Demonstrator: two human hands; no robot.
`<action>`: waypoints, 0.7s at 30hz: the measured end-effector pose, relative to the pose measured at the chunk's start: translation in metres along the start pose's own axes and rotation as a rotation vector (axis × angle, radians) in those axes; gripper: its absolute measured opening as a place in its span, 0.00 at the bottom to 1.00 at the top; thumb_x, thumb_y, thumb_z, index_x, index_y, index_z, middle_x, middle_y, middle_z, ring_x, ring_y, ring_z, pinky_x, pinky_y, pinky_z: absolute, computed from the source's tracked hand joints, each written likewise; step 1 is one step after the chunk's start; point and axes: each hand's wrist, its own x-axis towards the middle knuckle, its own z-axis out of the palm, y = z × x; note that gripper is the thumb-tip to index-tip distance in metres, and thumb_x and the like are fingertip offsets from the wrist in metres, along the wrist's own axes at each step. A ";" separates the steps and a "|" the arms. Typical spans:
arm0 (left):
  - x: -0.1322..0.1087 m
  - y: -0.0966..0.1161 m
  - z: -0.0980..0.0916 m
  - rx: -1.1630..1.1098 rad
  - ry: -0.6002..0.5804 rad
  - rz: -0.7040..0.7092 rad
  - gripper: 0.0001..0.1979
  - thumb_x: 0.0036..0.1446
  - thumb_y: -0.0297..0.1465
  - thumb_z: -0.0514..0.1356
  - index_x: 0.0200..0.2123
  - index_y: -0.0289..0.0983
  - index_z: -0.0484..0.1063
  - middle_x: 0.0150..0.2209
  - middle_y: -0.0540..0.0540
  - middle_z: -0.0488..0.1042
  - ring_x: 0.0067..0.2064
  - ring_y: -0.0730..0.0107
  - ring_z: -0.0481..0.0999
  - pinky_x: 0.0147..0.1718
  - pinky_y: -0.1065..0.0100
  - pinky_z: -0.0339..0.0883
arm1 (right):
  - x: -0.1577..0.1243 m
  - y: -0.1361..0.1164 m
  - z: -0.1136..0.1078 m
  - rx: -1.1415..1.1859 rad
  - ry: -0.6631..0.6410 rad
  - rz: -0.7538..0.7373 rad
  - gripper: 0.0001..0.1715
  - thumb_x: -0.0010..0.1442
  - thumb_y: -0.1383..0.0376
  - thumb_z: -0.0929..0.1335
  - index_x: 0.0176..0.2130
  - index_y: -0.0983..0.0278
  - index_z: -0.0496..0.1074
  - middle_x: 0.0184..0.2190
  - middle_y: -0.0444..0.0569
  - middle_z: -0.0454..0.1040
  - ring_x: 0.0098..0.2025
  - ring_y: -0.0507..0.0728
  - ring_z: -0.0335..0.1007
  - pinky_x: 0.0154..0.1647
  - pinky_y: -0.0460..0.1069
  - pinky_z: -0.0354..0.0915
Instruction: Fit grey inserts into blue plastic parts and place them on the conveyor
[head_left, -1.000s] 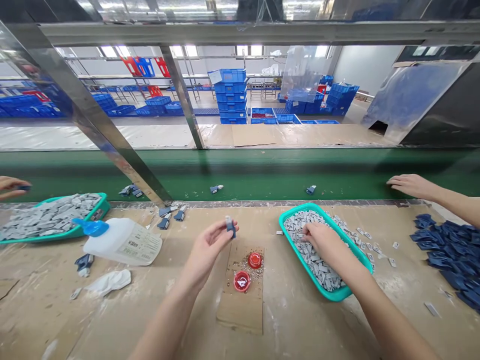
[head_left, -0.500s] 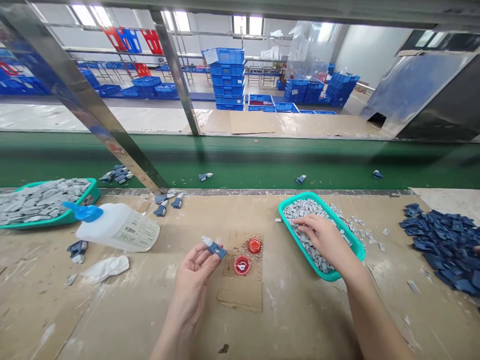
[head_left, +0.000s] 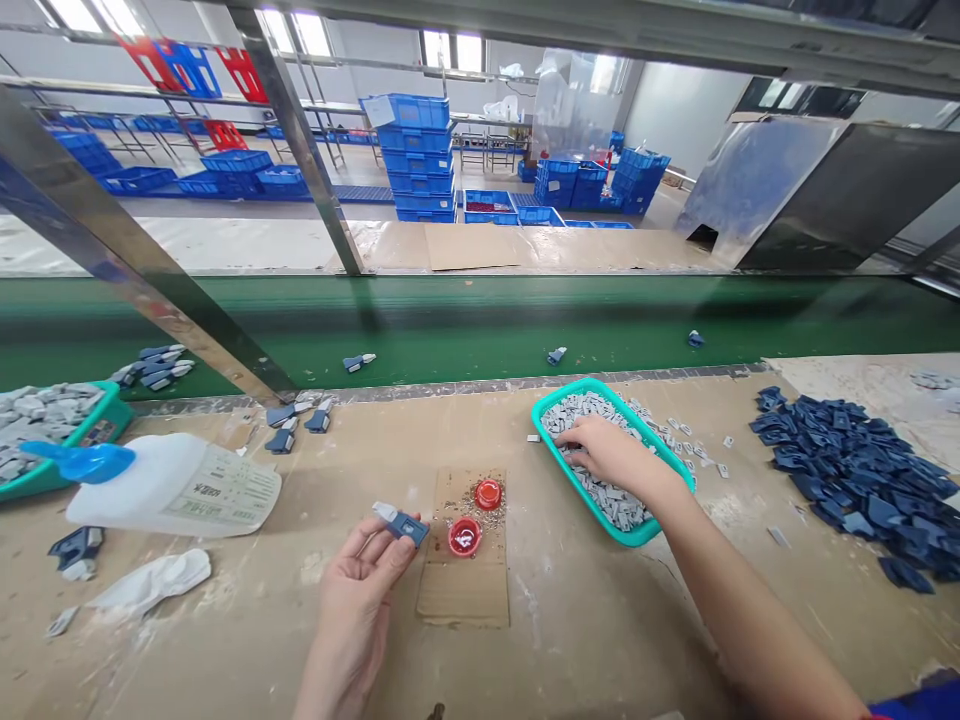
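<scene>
My left hand (head_left: 360, 590) pinches a dark blue plastic piece with a light grey tip (head_left: 403, 522) between thumb and fingers, above the table. Just right of it a cardboard strip (head_left: 463, 595) carries two small red cups; the nearer cup (head_left: 465, 537) contains shiny liquid, and the farther cup (head_left: 488, 494) is ringed by tiny grains. My right hand (head_left: 607, 455) reaches into a teal basket (head_left: 637, 535) of small grey plastic pieces (head_left: 619, 505). Its fingers are bent down among them, and whatever the fingertips grip is hidden.
At left lie a white bottle with a blue nozzle (head_left: 180, 490), a crumpled white glove-like item (head_left: 154, 583) and another teal basket (head_left: 112, 410). Dark blue pieces (head_left: 855, 470) form a heap at right. Behind runs a green belt (head_left: 450, 320) with a few joined pieces; a metal post (head_left: 187, 310) slants at left.
The view has swung right, so things appear farther left. My right hand stays in the basket with its fingers lower among the grey pieces; my left hand still holds the blue piece.
</scene>
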 end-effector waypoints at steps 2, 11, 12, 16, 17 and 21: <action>0.000 0.000 0.000 0.006 0.006 -0.011 0.18 0.41 0.29 0.71 0.38 0.37 0.73 0.36 0.47 0.80 0.40 0.72 0.78 0.39 0.78 0.69 | 0.000 0.001 -0.001 -0.036 0.015 -0.036 0.12 0.58 0.68 0.65 0.41 0.60 0.75 0.34 0.51 0.73 0.42 0.61 0.66 0.36 0.49 0.59; -0.003 -0.002 -0.002 0.023 0.013 -0.023 0.18 0.40 0.30 0.71 0.37 0.37 0.73 0.36 0.48 0.79 0.40 0.72 0.77 0.37 0.78 0.70 | -0.013 0.000 0.005 0.376 0.204 0.043 0.08 0.59 0.65 0.64 0.32 0.61 0.73 0.33 0.48 0.75 0.36 0.57 0.70 0.35 0.50 0.66; -0.003 -0.002 -0.002 0.024 0.016 -0.027 0.18 0.40 0.30 0.71 0.37 0.37 0.73 0.36 0.47 0.79 0.40 0.72 0.77 0.37 0.78 0.70 | -0.017 -0.001 0.005 0.467 0.242 0.087 0.09 0.59 0.63 0.64 0.34 0.61 0.73 0.34 0.48 0.75 0.36 0.57 0.71 0.34 0.49 0.67; -0.001 -0.003 -0.001 0.025 0.012 -0.032 0.19 0.40 0.30 0.71 0.38 0.37 0.73 0.36 0.47 0.79 0.40 0.72 0.77 0.37 0.78 0.69 | -0.027 -0.011 0.007 0.738 0.347 0.163 0.15 0.60 0.60 0.64 0.45 0.60 0.73 0.38 0.49 0.76 0.41 0.58 0.72 0.39 0.50 0.69; -0.001 -0.003 0.000 0.025 0.010 -0.032 0.19 0.40 0.30 0.71 0.38 0.37 0.73 0.36 0.47 0.79 0.40 0.72 0.77 0.37 0.78 0.69 | -0.028 -0.016 0.008 0.777 0.340 0.155 0.15 0.60 0.59 0.64 0.46 0.59 0.73 0.38 0.49 0.76 0.41 0.57 0.72 0.40 0.51 0.69; -0.003 -0.003 0.003 0.022 0.006 -0.036 0.19 0.39 0.30 0.71 0.37 0.36 0.73 0.36 0.47 0.79 0.39 0.71 0.78 0.37 0.78 0.69 | -0.024 -0.043 0.020 0.910 0.233 0.136 0.11 0.59 0.60 0.65 0.37 0.60 0.76 0.36 0.48 0.77 0.35 0.56 0.72 0.37 0.50 0.68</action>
